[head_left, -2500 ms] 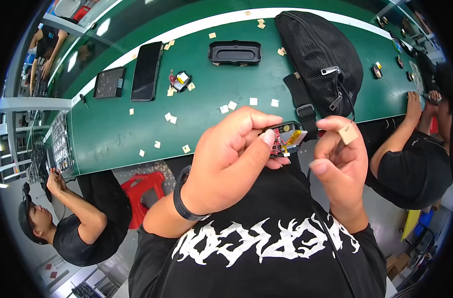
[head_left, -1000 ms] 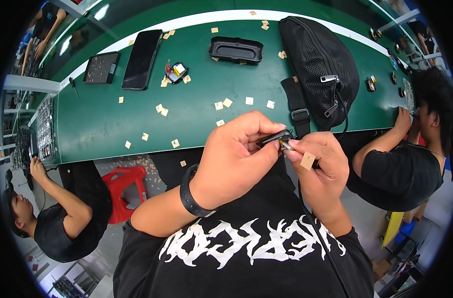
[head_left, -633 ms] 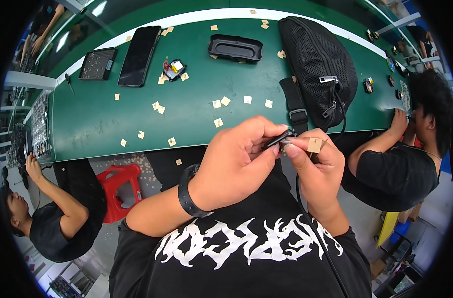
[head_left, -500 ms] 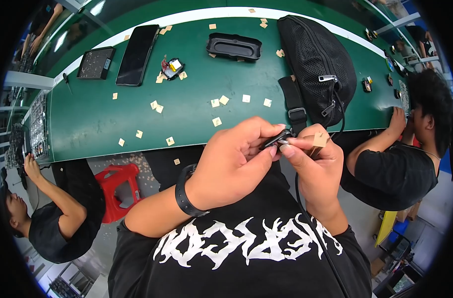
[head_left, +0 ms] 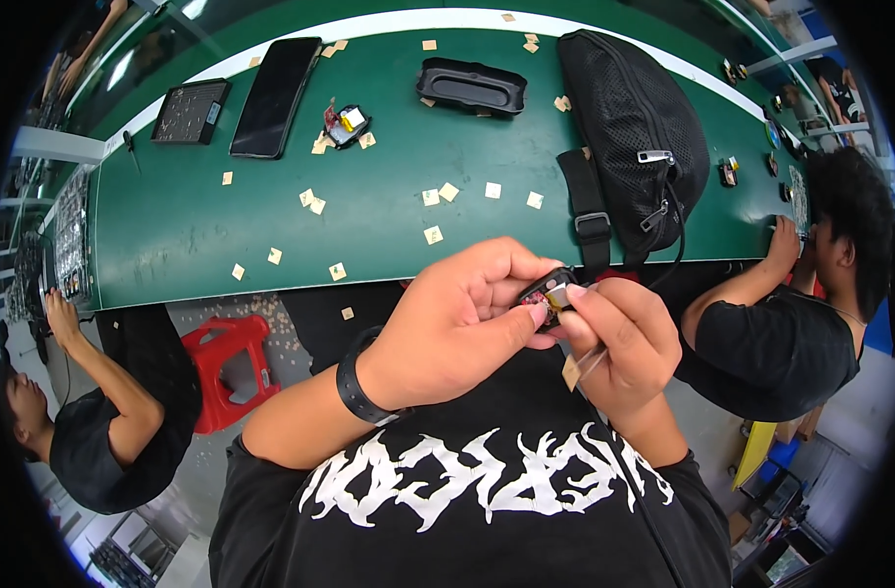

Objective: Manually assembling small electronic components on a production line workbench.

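While the left hand (head_left: 457, 328) is gripping the open case (head_left: 541, 288) between thumb and curled fingers, above the person's lap and just off the near edge of the worktop (head_left: 389, 230), the right hand (head_left: 621, 338) is meeting it from the other side. The right fingers are bending nearly closed, one tip touching the battery (head_left: 560, 295); whether they are pinching it, I cannot tell. A red board (head_left: 534, 295) is showing inside the case, near the left thumb. Below the right fingers a tan square (head_left: 571, 371) is hanging, how it is attached being unclear. Beyond the hands, a second unit (head_left: 347, 125), a phone (head_left: 276, 98), a black tray (head_left: 470, 88) and a bag (head_left: 634, 137) are lying on the worktop among scattered squares (head_left: 431, 197).
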Demonstrator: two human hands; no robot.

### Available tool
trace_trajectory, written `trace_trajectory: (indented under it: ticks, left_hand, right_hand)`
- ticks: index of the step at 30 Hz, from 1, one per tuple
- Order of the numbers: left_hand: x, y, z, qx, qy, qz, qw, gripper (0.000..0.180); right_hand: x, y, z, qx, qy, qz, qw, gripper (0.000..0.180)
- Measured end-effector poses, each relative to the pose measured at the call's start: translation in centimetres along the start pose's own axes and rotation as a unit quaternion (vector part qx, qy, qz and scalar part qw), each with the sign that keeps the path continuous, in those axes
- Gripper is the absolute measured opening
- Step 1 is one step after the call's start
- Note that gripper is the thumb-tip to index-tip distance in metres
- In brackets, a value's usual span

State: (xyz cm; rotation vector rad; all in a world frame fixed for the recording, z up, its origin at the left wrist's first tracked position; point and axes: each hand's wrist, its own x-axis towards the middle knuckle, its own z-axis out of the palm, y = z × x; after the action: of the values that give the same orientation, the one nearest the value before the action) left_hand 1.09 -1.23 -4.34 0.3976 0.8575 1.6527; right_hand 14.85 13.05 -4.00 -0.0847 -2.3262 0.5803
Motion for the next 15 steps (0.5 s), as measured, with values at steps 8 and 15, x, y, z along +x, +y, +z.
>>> trace_trajectory:
  ticks: [8, 15]
  left_hand:
    - [-0.6, 1.4, -0.1, 0.028, 0.001, -0.017, 0.999, 0.03]
    - [-0.8, 1.7, -0.4, 0.037, 0.023, -0.041, 0.998, 0.032]
  right_hand:
    - [0.3, 0.4, -1.4, -0.051, -0.111, -0.073, 0.99, 0.047]
    - [1.0, 1.3, -1.7, 0.098, -0.173, 0.011, 0.98, 0.048]
